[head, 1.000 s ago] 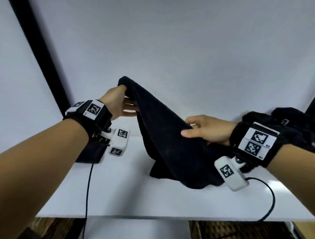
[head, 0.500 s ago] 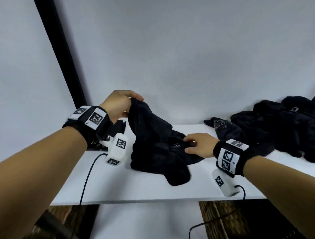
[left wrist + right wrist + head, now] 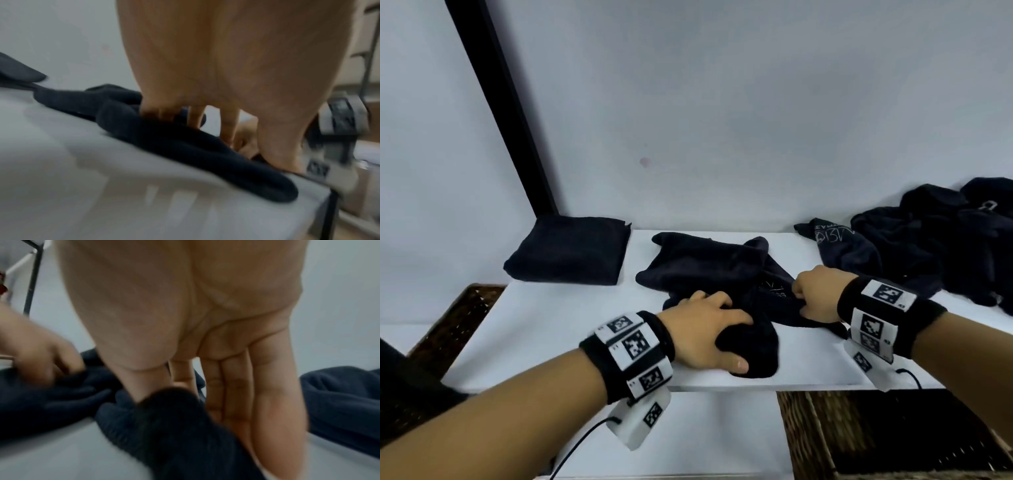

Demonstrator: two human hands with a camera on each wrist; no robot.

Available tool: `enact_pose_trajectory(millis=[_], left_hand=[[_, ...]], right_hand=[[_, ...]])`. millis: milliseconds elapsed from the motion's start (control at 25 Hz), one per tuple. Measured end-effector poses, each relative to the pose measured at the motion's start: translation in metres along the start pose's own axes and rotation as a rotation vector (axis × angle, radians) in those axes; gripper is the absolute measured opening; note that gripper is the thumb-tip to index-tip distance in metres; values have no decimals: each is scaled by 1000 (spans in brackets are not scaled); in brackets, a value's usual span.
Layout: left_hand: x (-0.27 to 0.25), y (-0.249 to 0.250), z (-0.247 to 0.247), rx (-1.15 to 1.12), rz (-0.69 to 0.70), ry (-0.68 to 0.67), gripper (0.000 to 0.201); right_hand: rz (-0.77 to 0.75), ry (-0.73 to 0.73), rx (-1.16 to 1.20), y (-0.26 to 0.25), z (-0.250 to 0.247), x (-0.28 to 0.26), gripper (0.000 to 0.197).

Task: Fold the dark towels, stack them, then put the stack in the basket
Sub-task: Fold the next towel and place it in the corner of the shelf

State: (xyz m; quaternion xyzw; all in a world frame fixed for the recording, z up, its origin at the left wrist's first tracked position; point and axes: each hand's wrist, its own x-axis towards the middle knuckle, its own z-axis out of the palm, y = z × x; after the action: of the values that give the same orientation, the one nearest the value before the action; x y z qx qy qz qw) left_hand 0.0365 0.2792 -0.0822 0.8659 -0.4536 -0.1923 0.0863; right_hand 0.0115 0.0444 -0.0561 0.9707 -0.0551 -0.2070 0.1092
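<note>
Nearest: wicker basket (image 3: 893, 438) below the front edge of the white table (image 3: 571, 322), right of centre. Inside reads dark, I can't tell what's in it, if anything.

Working towel (image 3: 709, 267) lies crumpled mid-table, bunched, no clean long axis yet; roughly it runs from the near edge back toward the wall. Left hand (image 3: 709, 337) grips its near clump, fingers and thumb curled round the fabric. Right hand (image 3: 816, 294) pinches a fold just right of that, fingers curled in. Both hands are on the near side, so I judge the next move is pulling the edges apart sideways to flatten it.

Farther: folded towel (image 3: 570, 253) back left, well apart. Unfolded pile (image 3: 935, 246) back right.
</note>
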Motion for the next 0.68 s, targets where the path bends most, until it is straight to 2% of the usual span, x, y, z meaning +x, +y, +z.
enact_pose_trajectory(millis=[40,120,200,280,400,520,680], left_hand=[[5,3,6,78,-41,-46,68],[12,1,1,143,-112,-34,60],[12,-4,-13,171,-175,-8,37],[6,-14,-23,175,-205,32,18],[-21,-34,-24,198,-265,113,31],[-57,-49,-15,95,-326,180,30],[-92,-64,-13,77,-521,183,37]], right_hand=[[-17,-37,28,3,-1,-4,29],[-41,-173,200,11,3,-10,35],[-67,-318,365,18,1,-18,35],[-115,-382,441,26,-2,-23,34],[-174,-264,483,34,9,-30,31],[-192,-199,461,38,37,-35,32],[-72,-138,494,65,47,-36,31]])
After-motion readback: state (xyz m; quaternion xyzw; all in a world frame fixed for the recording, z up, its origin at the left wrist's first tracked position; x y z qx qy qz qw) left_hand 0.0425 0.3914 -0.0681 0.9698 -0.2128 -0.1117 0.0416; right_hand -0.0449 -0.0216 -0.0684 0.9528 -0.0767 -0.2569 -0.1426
